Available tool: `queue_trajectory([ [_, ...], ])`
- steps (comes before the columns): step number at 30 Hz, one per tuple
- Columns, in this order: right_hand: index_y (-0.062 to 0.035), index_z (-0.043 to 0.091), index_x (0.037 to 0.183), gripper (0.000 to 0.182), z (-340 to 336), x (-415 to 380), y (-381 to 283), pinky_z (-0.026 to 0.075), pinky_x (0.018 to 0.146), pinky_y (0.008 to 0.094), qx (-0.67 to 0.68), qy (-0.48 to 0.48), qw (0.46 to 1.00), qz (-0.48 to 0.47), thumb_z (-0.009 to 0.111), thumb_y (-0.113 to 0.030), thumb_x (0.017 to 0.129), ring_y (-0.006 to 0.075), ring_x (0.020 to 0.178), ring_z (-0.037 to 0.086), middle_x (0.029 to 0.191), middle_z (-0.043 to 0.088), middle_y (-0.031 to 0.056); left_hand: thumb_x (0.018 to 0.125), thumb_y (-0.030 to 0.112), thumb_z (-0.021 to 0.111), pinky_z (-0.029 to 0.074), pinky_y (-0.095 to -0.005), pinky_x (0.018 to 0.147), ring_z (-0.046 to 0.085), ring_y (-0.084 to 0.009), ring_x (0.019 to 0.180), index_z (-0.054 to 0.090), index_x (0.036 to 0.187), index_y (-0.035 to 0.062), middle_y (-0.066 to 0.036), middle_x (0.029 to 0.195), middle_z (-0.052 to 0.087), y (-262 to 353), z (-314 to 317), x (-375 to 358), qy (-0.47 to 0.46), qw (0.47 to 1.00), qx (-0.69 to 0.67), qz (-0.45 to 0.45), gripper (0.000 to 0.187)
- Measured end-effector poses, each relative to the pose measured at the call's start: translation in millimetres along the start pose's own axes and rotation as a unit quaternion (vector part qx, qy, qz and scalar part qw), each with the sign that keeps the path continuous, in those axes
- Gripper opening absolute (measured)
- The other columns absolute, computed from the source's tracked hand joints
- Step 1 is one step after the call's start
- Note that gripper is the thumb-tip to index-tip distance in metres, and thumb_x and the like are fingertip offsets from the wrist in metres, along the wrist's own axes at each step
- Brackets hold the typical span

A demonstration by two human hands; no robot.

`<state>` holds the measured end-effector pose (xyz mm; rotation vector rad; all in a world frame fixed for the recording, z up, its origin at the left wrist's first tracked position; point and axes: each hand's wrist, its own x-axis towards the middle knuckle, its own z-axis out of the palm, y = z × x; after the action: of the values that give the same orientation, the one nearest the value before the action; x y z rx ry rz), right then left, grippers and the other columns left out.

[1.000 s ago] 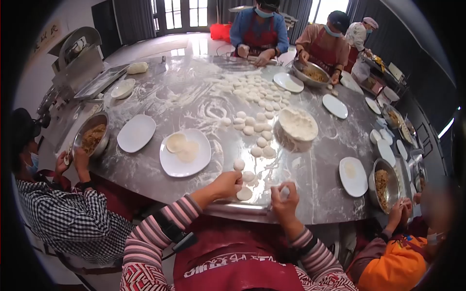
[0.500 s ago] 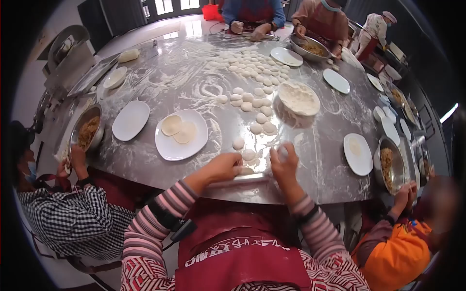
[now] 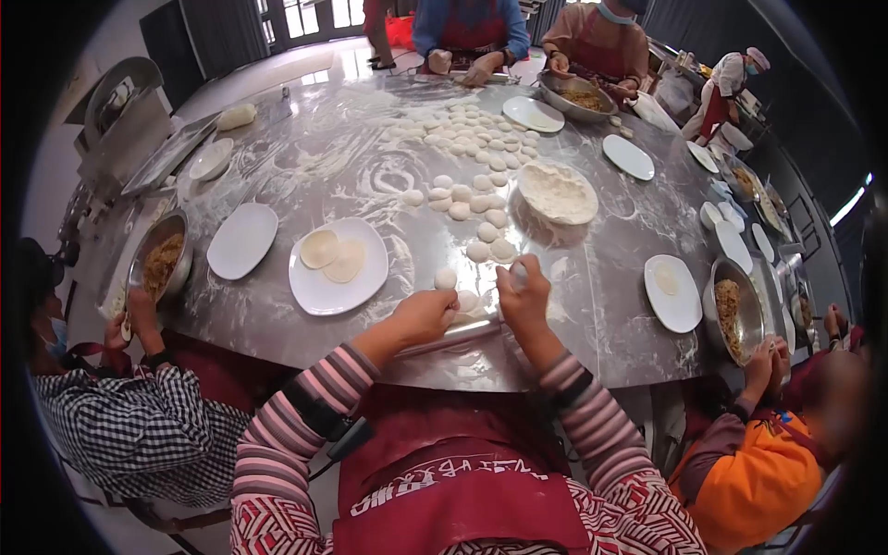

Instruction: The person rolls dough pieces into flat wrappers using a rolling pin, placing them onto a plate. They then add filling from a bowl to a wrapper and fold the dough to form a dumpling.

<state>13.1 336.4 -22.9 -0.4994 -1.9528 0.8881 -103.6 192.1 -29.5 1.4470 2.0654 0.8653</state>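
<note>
My left hand (image 3: 424,316) is closed at the near edge of the steel table, its fingertips at a small pale dough round (image 3: 466,302). My right hand (image 3: 524,301) is closed around one end of a shiny rolling pin (image 3: 458,333). The pin lies aslant on the table, just in front of the dough round, its left end close to my left wrist. Behind my left fingertips sits another dough ball (image 3: 445,277). More flattened dough balls (image 3: 477,251) lie farther up the table.
A white plate (image 3: 305,287) with two rolled wrappers (image 3: 344,261) stands to the left. A flour bowl (image 3: 558,194) is ahead. Co-workers sit on both sides with filling bowls (image 3: 190,250); others work across the floury table (image 3: 314,166).
Both hands have shifted slightly left in view, and the rolling pin has turned more aslant. The whole view has moved a little as well.
</note>
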Motion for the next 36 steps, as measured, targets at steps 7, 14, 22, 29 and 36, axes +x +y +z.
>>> queue_trajectory([
  [7,-0.004,0.047,0.079,0.023,-42,-51,-11,0.045,0.052,0.0326,-0.098,-0.003,0.992,-0.083,0.068,-0.002,0.07,0.0259,0.055,0.058,0.062,0.054,0.0127,0.08,0.015,0.055,0.043,-0.0368,0.063,0.057,-0.0295,0.07,0.055,0.083,-0.0003,-0.019,0.076,0.059,-5,-8,-15,-0.028,0.998,-0.054,-0.019,0.015],
  [14,-0.002,0.048,0.085,0.021,2,0,3,0.044,0.052,0.0387,-0.007,-0.001,1.0,-0.002,0.065,-0.005,0.074,0.0352,0.059,0.058,0.065,0.056,0.0172,0.082,0.018,0.052,0.044,-0.0408,0.068,0.058,-0.0354,0.077,0.057,0.087,0.0007,-0.022,0.081,0.059,6,2,4,-0.017,0.997,0.068,-0.035,0.019],
  [22,-0.0024,0.048,0.08,0.019,-40,-54,-12,0.041,0.049,0.0303,-0.026,-0.002,0.999,-0.041,0.065,-0.001,0.072,0.0197,0.052,0.051,0.061,0.048,0.0081,0.078,0.015,0.053,0.044,-0.0395,0.069,0.058,-0.0348,0.076,0.056,0.086,-0.0008,-0.022,0.078,0.059,-2,-3,-9,-0.048,0.997,-0.046,-0.045,0.018],
  [29,-0.0033,0.047,0.079,0.018,4,-1,6,0.04,0.048,0.0327,0.017,0.021,1.0,-0.004,0.065,-0.003,0.074,0.0207,0.05,0.052,0.058,0.051,0.0116,0.079,0.02,0.057,0.044,-0.04,0.069,0.058,-0.0366,0.078,0.059,0.087,0.0019,-0.021,0.082,0.061,6,9,11,-0.013,0.999,0.006,-0.046,0.02],
  [36,-0.0043,0.048,0.08,0.023,-44,-70,-14,0.041,0.043,0.0293,-0.003,0.019,0.999,0.034,0.069,-0.002,0.07,0.0215,0.05,0.057,0.06,0.052,0.0111,0.078,0.013,0.055,0.044,-0.0378,0.067,0.059,-0.0304,0.075,0.055,0.086,0.0005,-0.019,0.079,0.06,-2,5,-7,-0.035,0.996,-0.069,-0.044,0.015],
])
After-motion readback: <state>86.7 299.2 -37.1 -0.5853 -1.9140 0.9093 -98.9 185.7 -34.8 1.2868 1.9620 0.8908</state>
